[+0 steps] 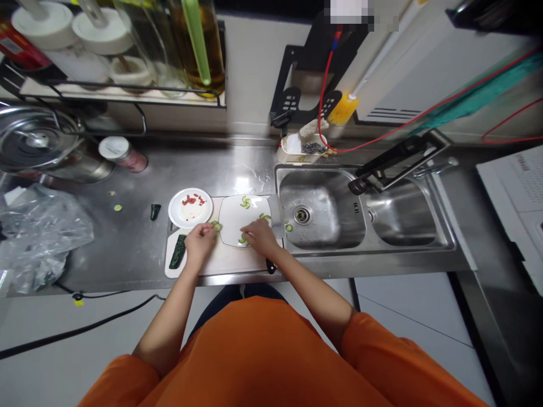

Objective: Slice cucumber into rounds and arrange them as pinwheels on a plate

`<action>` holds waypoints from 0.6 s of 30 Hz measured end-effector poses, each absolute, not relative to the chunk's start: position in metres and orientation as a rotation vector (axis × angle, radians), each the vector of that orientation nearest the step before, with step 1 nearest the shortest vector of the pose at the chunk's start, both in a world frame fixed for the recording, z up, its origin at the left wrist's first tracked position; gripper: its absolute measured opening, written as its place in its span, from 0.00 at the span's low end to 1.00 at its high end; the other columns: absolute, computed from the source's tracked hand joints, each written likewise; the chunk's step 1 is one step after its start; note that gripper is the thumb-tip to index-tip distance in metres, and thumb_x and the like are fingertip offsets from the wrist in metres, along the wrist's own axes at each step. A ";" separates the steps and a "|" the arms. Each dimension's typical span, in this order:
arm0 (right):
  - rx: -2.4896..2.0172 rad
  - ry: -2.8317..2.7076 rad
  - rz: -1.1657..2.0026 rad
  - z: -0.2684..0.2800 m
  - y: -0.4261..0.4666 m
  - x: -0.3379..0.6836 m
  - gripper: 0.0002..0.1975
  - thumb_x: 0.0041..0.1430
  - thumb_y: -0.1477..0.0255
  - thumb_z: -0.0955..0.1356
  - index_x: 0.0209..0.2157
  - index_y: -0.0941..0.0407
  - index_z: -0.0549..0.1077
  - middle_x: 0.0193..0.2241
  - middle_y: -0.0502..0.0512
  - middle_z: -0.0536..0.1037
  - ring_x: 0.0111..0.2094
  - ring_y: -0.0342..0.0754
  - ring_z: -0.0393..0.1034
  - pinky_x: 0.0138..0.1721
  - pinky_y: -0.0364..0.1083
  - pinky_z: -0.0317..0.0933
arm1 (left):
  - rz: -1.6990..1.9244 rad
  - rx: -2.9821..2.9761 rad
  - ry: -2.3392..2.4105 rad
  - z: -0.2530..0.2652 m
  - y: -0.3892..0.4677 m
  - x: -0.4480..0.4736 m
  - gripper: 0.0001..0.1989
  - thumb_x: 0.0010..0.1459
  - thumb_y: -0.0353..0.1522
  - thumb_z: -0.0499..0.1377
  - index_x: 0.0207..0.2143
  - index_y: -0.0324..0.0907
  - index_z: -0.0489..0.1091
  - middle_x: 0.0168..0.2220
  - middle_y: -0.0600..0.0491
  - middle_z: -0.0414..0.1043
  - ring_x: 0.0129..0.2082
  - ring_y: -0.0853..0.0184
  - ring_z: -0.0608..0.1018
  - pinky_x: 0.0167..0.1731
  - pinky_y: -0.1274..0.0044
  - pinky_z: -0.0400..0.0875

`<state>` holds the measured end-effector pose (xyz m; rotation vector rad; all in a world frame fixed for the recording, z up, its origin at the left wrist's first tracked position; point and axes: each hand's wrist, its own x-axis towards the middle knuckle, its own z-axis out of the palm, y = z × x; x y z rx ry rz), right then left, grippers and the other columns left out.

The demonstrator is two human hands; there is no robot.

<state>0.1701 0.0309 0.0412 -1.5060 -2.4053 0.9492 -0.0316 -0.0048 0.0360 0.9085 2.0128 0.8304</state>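
A white square plate [231, 217] rests on the cutting board [224, 265], with fanned clusters of cucumber slices [245, 202] near its edges. My left hand [201, 242] is pinched at the plate's left side, with a cucumber slice [216, 226] at its fingertips. Over the plate's lower right is my right hand [262, 237], its fingers drawn together just above another slice cluster [243, 239]; what they hold is hidden. A length of dark green cucumber [177, 252] lies left of my left hand. Behind it stands a round white plate [173, 208] with small red pieces [195, 199].
A knife's black handle [271, 266] shows by my right wrist. To the right is a double sink [322, 240] with a black faucet [382, 169]. A cucumber end [155, 211], a can [123, 154] and plastic bags [42, 232] are on the left counter.
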 end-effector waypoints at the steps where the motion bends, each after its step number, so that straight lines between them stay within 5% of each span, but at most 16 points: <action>1: -1.490 -2.335 0.980 0.041 0.035 0.164 0.11 0.59 0.71 0.65 0.41 0.55 0.77 0.34 0.54 0.78 0.40 0.48 0.65 0.48 0.49 0.52 | 0.865 0.862 1.930 0.038 -0.004 -0.030 0.16 0.45 0.40 0.63 0.34 0.39 0.73 0.28 0.53 0.75 0.26 0.71 0.73 0.30 0.79 0.65; 9: -1.530 -1.886 1.389 0.047 0.059 0.135 0.06 0.52 0.70 0.67 0.28 0.56 0.77 0.26 0.48 0.76 0.29 0.42 0.67 0.35 0.42 0.57 | 0.995 0.555 1.518 0.045 0.005 -0.012 0.17 0.41 0.38 0.66 0.33 0.37 0.72 0.22 0.56 0.70 0.18 0.77 0.66 0.18 0.84 0.58; 18: -1.327 -1.790 1.594 0.061 0.069 0.145 0.06 0.50 0.71 0.66 0.26 0.57 0.75 0.25 0.48 0.75 0.30 0.41 0.65 0.35 0.41 0.57 | 0.772 -0.047 1.166 0.046 0.010 -0.011 0.08 0.60 0.33 0.54 0.32 0.37 0.67 0.26 0.50 0.72 0.19 0.77 0.71 0.16 0.87 0.63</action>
